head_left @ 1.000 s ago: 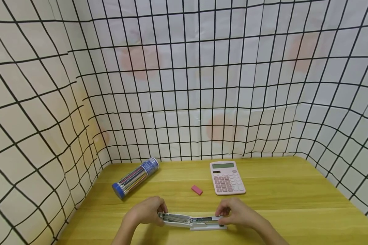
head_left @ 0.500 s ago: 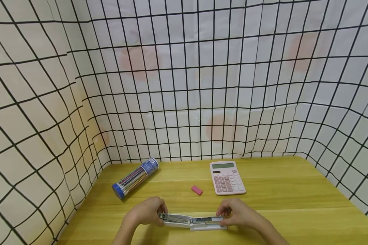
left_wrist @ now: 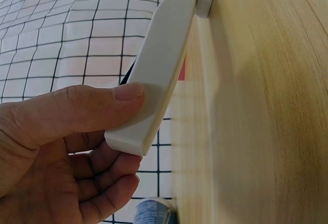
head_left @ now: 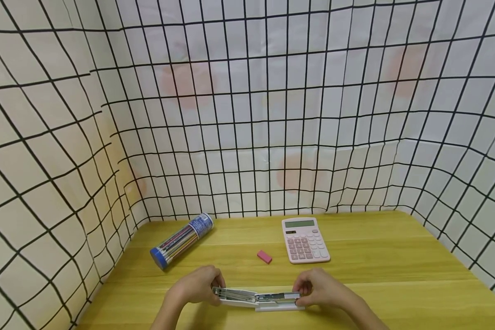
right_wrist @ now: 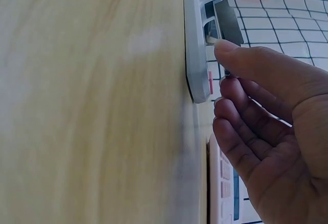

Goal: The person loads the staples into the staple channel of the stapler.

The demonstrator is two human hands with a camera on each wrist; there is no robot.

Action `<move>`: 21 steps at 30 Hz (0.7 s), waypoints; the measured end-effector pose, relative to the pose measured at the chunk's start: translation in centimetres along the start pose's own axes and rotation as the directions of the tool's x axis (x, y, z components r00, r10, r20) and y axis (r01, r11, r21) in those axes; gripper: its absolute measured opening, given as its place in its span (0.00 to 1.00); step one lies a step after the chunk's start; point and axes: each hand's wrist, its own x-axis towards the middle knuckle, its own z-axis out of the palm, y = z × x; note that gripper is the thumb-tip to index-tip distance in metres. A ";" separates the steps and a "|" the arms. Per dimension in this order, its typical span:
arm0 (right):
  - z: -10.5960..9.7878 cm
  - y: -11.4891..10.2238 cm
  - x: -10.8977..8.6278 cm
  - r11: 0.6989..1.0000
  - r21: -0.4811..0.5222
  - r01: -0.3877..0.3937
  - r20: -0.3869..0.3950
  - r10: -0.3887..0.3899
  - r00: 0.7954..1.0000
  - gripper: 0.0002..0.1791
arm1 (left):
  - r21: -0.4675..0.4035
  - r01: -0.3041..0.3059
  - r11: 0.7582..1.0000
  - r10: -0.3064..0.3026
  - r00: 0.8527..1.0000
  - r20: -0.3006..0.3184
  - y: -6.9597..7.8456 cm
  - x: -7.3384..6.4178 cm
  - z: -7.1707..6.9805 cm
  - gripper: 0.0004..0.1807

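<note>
Right hand (head_left: 319, 288) nudged rightward | stapler (head_left: 257, 299): white, unfolded, metal insides (head_left: 236, 295) exposed

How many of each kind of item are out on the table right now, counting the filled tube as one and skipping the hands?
White stapler, opened out: 1
Calculator: 1
Tube of pencils: 1
Small pink block: 1
Total: 4

The stapler (left_wrist: 159, 70) is white, the calculator (head_left: 305, 240) pale pink, the table (head_left: 387, 261) yellow wood-grain, the backdrop (head_left: 260, 110) black-gridded white.
</note>
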 end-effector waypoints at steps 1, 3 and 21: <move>0.0 0.0 0.0 1.000 -0.002 -0.002 -0.001 0.002 1.000 0.11 | -0.003 0.001 1.000 -0.001 1.000 0.001 0.0 0.0 0.0 0.14; 0.0 -0.1 0.0 1.000 -0.008 -0.007 -0.003 0.007 1.000 0.11 | -0.008 0.004 1.000 -0.004 1.000 0.001 0.0 -0.1 0.0 0.14; 0.2 -0.5 0.0 0.999 -0.020 -0.027 -0.013 0.027 1.000 0.10 | -0.065 -0.007 0.998 0.009 1.000 0.028 -0.8 0.0 0.1 0.15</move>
